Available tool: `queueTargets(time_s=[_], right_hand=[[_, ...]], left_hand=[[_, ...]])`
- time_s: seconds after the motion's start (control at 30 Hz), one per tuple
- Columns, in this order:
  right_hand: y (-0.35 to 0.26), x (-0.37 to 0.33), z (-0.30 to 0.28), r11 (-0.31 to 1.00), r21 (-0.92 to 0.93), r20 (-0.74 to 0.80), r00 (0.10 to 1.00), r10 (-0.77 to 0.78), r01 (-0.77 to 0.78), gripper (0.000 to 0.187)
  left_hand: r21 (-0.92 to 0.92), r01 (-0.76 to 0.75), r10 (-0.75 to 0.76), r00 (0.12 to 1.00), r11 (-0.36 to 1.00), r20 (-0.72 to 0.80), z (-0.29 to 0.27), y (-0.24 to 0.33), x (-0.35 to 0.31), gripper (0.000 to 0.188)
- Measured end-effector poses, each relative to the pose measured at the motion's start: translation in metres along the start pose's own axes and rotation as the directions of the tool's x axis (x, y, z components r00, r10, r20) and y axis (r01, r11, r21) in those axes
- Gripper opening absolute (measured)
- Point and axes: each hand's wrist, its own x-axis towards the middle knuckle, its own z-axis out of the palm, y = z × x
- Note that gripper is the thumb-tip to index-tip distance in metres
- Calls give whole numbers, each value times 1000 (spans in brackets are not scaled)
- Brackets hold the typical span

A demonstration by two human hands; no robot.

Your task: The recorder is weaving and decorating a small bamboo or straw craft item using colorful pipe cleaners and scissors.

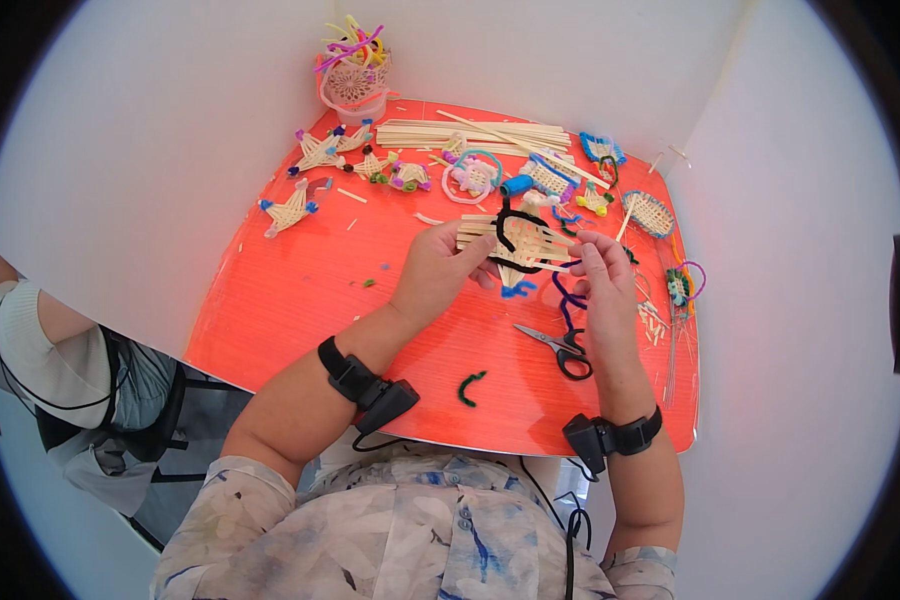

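Note:
Between my hands, above the red table (300, 330), is a woven piece of pale flat strips (525, 248) with loose strip ends on both sides. A black pipe cleaner (503, 236) curls over and around it. Blue fuzzy pipe cleaner (517, 290) shows at its lower tip. My left hand (442, 262) is closed on the strips at the left, thumb on top. On the right, my right hand (604, 280) pinches the strip ends with thumb and fingers. A dark purple pipe cleaner (568, 298) hangs beside the right hand. Black-handled scissors (568, 355) lie just below it.
A short green pipe cleaner (469, 388) lies near the front edge. Several woven figures (289, 208) and a bundle of strips (470, 135) lie farther back. A pink basket (353, 88) holds colourful pipe cleaners. White walls enclose the table; another person (65, 350) sits at left.

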Motion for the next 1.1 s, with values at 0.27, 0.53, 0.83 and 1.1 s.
queueTargets(time_s=[0.27, 0.53, 0.83, 1.1], right_hand=[[-1, -4, 0, 977, -175, 88, 990, -109, 123, 19], [10, 0, -2, 982, -177, 173, 984, -41, 72, 20], [15, 0, -1, 998, -68, 181, 983, 3, 10, 16], [19, -1, 0, 999, -25, 199, 979, 31, -27, 13]], left_hand=[[45, 96, -98, 995, 994, 33, 0, 0, -1, 19], [86, 118, -125, 990, 989, 71, 4, 5, -3, 16], [94, 100, -107, 992, 991, 74, 3, 2, -2, 16], [118, 58, -63, 997, 991, 42, 6, 5, -2, 16]])
